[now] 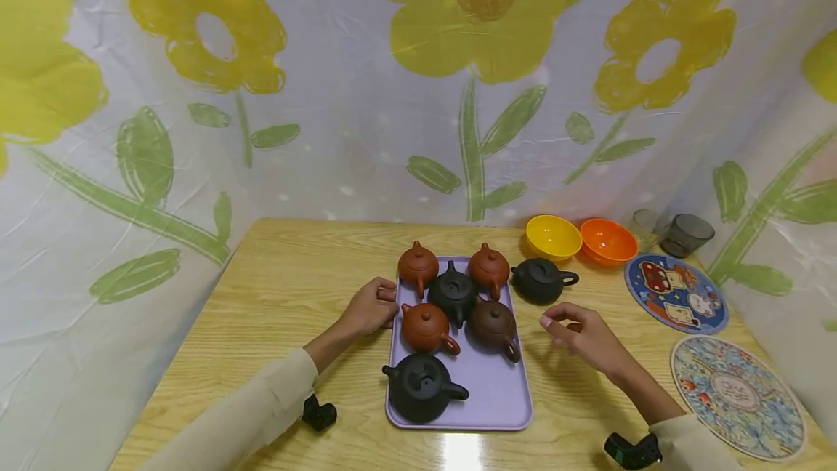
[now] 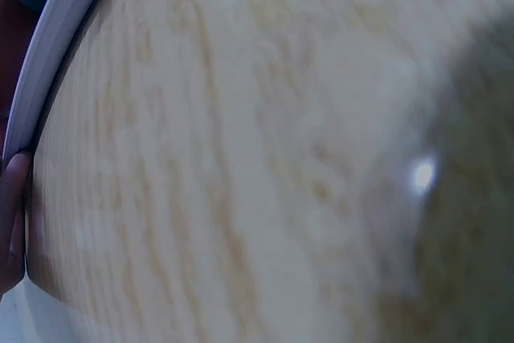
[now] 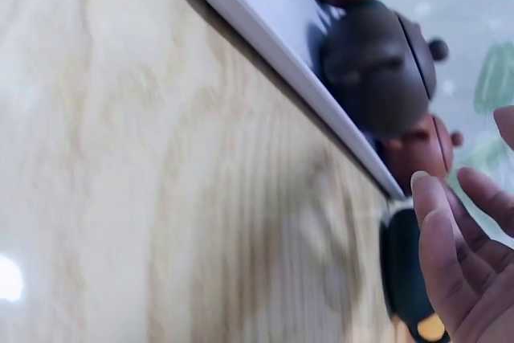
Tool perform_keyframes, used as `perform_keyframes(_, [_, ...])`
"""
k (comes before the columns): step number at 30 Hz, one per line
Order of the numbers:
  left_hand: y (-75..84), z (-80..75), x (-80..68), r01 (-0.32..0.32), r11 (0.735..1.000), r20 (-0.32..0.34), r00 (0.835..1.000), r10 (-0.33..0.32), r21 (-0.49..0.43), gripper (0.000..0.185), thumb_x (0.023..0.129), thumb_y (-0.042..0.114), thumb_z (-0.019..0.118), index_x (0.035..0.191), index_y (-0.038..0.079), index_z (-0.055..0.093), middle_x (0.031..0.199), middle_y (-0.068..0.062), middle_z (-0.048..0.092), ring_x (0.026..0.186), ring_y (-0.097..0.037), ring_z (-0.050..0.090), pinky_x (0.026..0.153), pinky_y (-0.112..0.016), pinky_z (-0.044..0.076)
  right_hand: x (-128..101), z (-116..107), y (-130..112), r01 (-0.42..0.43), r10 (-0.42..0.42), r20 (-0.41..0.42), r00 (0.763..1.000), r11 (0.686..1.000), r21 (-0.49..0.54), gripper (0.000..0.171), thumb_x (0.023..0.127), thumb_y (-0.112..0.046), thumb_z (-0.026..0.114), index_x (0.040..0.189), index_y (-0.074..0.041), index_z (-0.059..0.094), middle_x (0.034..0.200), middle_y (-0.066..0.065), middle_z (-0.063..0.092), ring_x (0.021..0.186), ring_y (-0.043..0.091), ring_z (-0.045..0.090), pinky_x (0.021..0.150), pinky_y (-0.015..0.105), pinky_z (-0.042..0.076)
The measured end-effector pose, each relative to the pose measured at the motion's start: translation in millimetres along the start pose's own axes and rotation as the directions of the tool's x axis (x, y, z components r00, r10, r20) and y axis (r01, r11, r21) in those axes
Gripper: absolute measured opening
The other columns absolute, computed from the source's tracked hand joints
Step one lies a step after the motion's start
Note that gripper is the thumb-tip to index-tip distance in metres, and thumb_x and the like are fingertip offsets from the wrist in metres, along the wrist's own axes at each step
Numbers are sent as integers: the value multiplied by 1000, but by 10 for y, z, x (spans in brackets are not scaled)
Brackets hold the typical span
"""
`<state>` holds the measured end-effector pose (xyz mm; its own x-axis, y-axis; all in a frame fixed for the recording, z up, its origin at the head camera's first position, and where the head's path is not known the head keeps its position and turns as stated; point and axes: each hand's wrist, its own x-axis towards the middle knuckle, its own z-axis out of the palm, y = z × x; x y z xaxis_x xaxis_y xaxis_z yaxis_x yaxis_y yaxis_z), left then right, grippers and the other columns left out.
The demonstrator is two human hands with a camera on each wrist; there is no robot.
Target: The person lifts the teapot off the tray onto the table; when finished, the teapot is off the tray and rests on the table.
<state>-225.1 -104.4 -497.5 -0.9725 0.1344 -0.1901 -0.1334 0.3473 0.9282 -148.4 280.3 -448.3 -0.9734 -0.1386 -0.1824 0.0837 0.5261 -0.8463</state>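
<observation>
While the left hand point(image 1: 371, 309) rests at the left rim of the lilac tray point(image 1: 497, 405), its fingers lie loosely curled against the edge; whether they actually pinch the rim cannot be told, though the left wrist view shows a fingertip touching it. Such contact reads as steadying the tray. The right hand point(image 1: 584, 336) hovers over the wooden table point(image 1: 275, 296) just right of the tray, fingers relaxed and partly spread, holding nothing. Nearest to it are the dark brown teapot point(image 1: 495, 325) at the tray's right side and a black teapot point(image 1: 540, 280) standing off the tray on the table. Six teapots stand packed together on the tray, spouts and handles at differing angles. A yellow bowl point(image 1: 553, 236), an orange bowl point(image 1: 609, 241) and two dark cups point(image 1: 685, 234) stand at the far right; two patterned round mats point(image 1: 676, 292) lie along the right edge.
</observation>
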Motion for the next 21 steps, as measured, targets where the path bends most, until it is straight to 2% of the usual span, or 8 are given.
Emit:
perform_keyframes(11, [6, -8, 2, -15, 1000, 0, 1000, 15, 3, 41, 87, -1, 62, 128, -1, 56, 112, -19, 61, 81, -19, 64, 59, -30, 61, -40, 320, -41, 17, -19, 31, 999, 998, 53, 29, 97, -28, 67, 110, -2, 67, 101, 15, 68, 73, 23, 65, 56, 25, 50])
perform_keyframes(21, [28, -10, -13, 6, 1000, 8, 1000, -6, -3, 41, 88, -1, 63, 128, -1, 56, 114, -20, 61, 84, -20, 65, 62, -32, 62, -26, 512, -66, 6, -9, 44, 999, 998, 63, 31, 95, -32, 70, 103, -2, 71, 87, 10, 69, 63, 20, 61, 53, 28, 52])
